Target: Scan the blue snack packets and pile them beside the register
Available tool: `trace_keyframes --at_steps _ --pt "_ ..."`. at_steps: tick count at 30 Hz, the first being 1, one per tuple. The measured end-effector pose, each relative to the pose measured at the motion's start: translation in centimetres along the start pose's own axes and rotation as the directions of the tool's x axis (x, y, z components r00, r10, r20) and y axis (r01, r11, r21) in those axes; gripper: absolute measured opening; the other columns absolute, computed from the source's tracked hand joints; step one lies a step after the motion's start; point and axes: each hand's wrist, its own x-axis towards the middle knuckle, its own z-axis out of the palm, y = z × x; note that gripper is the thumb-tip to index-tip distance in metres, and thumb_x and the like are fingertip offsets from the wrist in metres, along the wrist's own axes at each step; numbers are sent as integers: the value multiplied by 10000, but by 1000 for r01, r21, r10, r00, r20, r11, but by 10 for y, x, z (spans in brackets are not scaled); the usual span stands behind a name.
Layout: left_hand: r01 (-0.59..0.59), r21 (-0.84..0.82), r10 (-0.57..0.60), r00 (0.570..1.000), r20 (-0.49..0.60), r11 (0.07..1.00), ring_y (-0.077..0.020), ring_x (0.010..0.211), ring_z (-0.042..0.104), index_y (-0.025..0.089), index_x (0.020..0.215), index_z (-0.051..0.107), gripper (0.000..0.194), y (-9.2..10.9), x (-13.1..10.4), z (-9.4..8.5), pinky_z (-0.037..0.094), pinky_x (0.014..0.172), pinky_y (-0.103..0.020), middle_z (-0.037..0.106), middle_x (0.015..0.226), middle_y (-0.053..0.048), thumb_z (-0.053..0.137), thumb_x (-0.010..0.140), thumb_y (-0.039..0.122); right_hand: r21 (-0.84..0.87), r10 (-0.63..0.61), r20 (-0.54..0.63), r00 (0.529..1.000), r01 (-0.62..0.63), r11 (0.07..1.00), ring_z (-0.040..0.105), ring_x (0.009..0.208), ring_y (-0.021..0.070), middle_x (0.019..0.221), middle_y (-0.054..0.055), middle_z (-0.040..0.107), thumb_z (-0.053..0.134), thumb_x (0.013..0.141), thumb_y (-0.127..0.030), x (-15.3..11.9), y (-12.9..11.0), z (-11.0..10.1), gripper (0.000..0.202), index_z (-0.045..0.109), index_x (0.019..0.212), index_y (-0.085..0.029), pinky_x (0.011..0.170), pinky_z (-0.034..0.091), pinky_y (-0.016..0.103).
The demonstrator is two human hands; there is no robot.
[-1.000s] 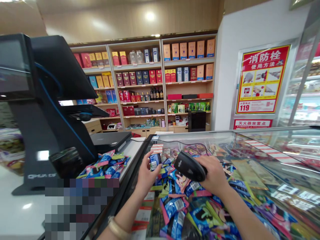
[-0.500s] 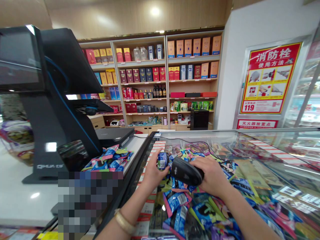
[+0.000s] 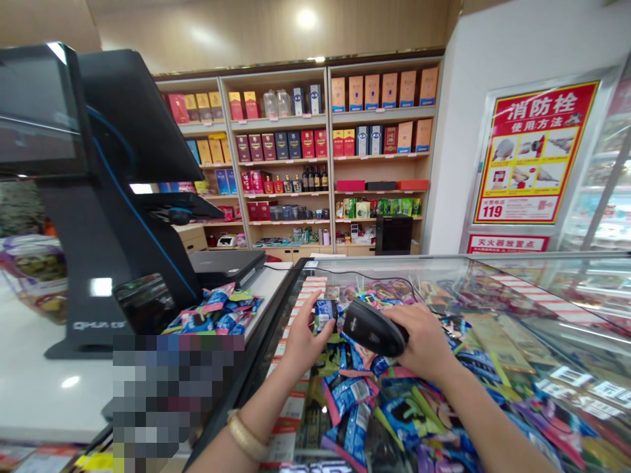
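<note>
My right hand (image 3: 421,338) is wrapped round a black handheld barcode scanner (image 3: 372,327), its head turned to the left. Just left of the scanner, my left hand (image 3: 304,338) grips a small blue candy packet (image 3: 324,314) between thumb and fingers, with a white label patch facing me. Under and around both hands, a heap of blue, pink and green candy packets (image 3: 352,394) is spread over the glass top of a display case (image 3: 305,430). A thin black cable (image 3: 367,272) runs across the glass behind the scanner.
To the left, a black checkout terminal (image 3: 142,249) stands on a white counter (image 3: 44,394). More packets (image 3: 219,314) are piled at its base. A pixelated patch covers part of the counter's front. Shelves of boxed goods (image 3: 280,148) and a red-framed poster (image 3: 537,154) stand behind.
The scanner and my right hand have shifted slightly right and up. My left hand has moved a little to the right, still with the packet, whose label is turned differently.
</note>
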Motion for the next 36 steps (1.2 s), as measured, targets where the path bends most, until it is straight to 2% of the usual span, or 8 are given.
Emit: trace_keyframes --at_steps 8,12,17,21,26,30,33,36 --pt "51 218 -47 999 -27 975 -228 1042 628 190 1037 717 334 -15 4 -2 481 957 -404 693 1073 -96 453 881 324 -72 16 -66 998 -21 997 616 779 198 843 57 698 562 729 -238 -3 11 3 247 662 951 -197 698 352 310" --pt "75 350 -68 997 -32 934 -245 1038 621 205 1056 724 340 -19 4 -1 471 957 -441 674 1084 -101 458 874 314 -110 47 -64 997 -54 992 611 758 201 813 56 689 566 736 -252 -5 15 4 243 666 950 -196 684 348 310" --pt "151 511 -63 980 -186 846 -265 1079 588 233 1122 689 340 -18 11 -15 455 945 -459 622 1165 -105 532 825 288 -145 54 -61 997 -62 987 620 795 213 852 66 694 570 750 -274 -7 20 5 260 670 977 -195 692 357 308" --pt "252 642 -70 953 -294 725 -297 1134 549 198 1203 636 414 -10 23 -45 436 955 -459 588 1202 -142 543 811 293 -129 47 -64 997 -55 990 618 786 207 838 60 691 569 765 -271 -7 20 5 247 670 976 -192 685 352 302" --pt "334 829 -73 938 -338 448 -347 1210 482 165 1309 547 508 2 42 -106 373 978 -482 524 1301 -192 486 834 336 -125 56 -60 997 -63 990 610 779 203 829 66 684 563 761 -265 -6 20 7 242 669 964 -186 699 349 304" --pt "446 870 -227 888 -400 213 -404 1203 481 117 1332 504 591 -1 52 -151 357 943 -496 529 1294 -255 445 836 433 -135 53 -70 996 -62 989 610 786 206 844 69 691 562 745 -250 -5 19 8 251 670 963 -191 705 353 307" --pt "419 900 -371 860 -351 118 -415 1154 520 97 1288 528 591 -6 54 -167 354 913 -496 588 1220 -266 413 830 453 -142 47 -64 997 -55 988 616 785 210 849 68 696 579 732 -255 -5 20 8 252 672 959 -195 704 359 308" --pt "396 915 -382 859 -341 72 -407 1108 556 104 1271 537 550 -10 51 -172 348 883 -481 617 1170 -267 402 824 395 -142 31 -35 999 -35 989 625 786 209 854 60 701 608 733 -275 -5 22 7 250 671 963 -200 696 362 305"
